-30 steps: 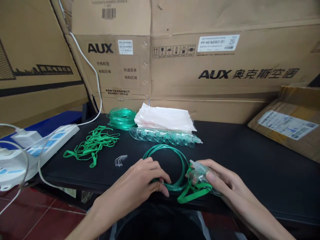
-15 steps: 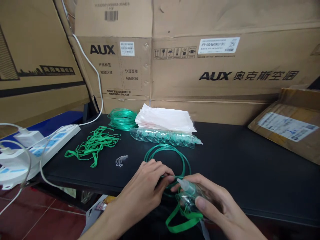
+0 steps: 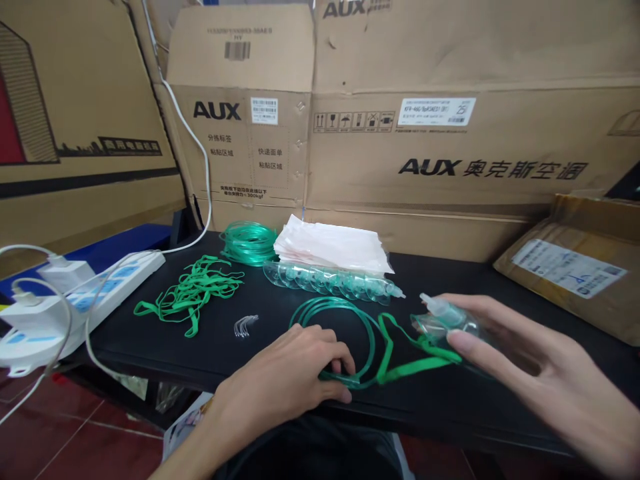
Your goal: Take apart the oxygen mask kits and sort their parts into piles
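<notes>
Green-tinted clear plastic mask (image 3: pixel 463 321), grasped in the right hand (image 3: pixel 545 373) over the black table (image 3: pixel 480 280).
Its whitish nozzle (image 3: pixel 434 305) tilts up-left; a flat green strap (image 3: pixel 417 368) loops toward the glossy coiled tube (image 3: pixel 371 337) pinched in the left hand (image 3: pixel 300 370).

At six o'clock the left hand (image 3: pixel 305 367) grasps coiled green tubing (image 3: pixel 371 333) on the black bench (image 3: pixel 433 273). At four o'clock the right hand (image 3: pixel 525 353) holds a clear oxygen mask (image 3: pixel 449 321), its green strap (image 3: pixel 417 367) trailing toward nine o'clock; tangled elastic straps (image 3: pixel 203 288) lie at eight.
</notes>
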Available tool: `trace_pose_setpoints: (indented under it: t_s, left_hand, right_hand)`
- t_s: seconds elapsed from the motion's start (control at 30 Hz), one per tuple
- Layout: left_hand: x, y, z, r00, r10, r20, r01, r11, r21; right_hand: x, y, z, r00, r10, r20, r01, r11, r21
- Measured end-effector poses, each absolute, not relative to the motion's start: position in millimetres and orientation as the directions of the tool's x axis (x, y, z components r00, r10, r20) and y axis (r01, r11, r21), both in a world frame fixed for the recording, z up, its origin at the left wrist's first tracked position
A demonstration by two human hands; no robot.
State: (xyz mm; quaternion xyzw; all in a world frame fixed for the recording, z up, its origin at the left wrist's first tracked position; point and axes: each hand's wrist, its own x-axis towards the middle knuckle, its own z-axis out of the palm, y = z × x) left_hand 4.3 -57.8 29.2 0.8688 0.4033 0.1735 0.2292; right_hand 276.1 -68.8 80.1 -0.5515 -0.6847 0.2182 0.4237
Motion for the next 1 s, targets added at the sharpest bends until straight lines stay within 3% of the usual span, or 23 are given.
trace_pose_setpoints:
  t_s: [0.13,0.3,0.47,1.0]
  left_hand:
    - [-7,-54,32,0.612,0.786,0.093,0.642,-0.561,0.523]
    - [-19,-46,40,0.580,0.810,0.088,0.620,-0.509,0.597]
    - [-19,-41,43,0.507,0.843,0.178,0.613,-0.498,0.613]
    - [-10,-38,45,0.518,0.798,0.308,0.523,-0.580,0.625]
  right_hand:
    - [268,-66,93,-0.114,0.925,0.362,0.627,0.350,-0.697]
    - [256,-60,68,-0.280,0.935,0.217,0.604,0.347,-0.717]
    - [258,-52,51,-0.299,0.949,0.096,0.667,0.280,-0.691]
    - [241,-54,43,-0.358,0.925,0.124,0.676,0.348,-0.649]
